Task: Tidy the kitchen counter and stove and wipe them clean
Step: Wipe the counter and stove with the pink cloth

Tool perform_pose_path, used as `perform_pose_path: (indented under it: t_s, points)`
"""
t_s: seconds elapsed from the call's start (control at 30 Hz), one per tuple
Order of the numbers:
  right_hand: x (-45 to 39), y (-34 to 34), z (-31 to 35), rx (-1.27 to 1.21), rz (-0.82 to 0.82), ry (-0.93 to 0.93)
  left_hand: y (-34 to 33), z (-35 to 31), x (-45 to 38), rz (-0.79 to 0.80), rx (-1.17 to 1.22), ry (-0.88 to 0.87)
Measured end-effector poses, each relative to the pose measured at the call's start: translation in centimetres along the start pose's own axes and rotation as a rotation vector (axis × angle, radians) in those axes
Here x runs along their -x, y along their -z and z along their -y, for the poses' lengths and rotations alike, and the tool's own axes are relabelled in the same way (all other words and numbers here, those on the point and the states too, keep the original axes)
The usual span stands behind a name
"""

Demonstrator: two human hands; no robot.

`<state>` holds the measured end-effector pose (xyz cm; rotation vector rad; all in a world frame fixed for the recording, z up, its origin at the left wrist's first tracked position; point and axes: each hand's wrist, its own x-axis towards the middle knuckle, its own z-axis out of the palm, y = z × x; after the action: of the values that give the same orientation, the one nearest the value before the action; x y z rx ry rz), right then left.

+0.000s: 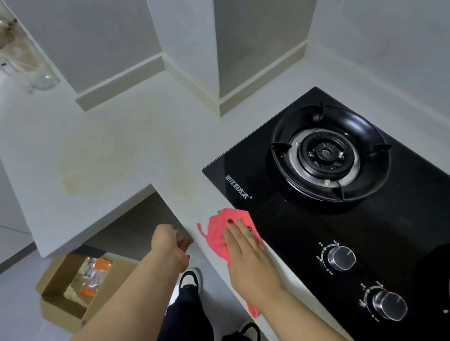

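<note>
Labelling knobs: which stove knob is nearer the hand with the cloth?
The left knob, closer to the burner. It sits just right of the right hand on the pink cloth; the other knob lies farther right.

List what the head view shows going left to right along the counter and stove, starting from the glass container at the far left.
Glass container → yellowish stain on the counter → left hand at the counter edge → pink cloth under the right hand → burner → upper knob → lower knob.

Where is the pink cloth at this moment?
In the head view the pink cloth lies on the counter's front edge, at the stove's near-left corner, pressed flat under the right hand.
</note>
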<state>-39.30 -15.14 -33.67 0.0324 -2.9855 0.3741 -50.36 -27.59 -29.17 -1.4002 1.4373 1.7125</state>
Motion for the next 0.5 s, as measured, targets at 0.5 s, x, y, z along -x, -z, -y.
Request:
perform_pose_path:
  t_s: [0.5]
  points:
    - [-14.8, 3.2, 0.7, -0.404, -0.404, -0.380, -3.1, -9.1, -1.7, 0.127, -0.534, -1.123]
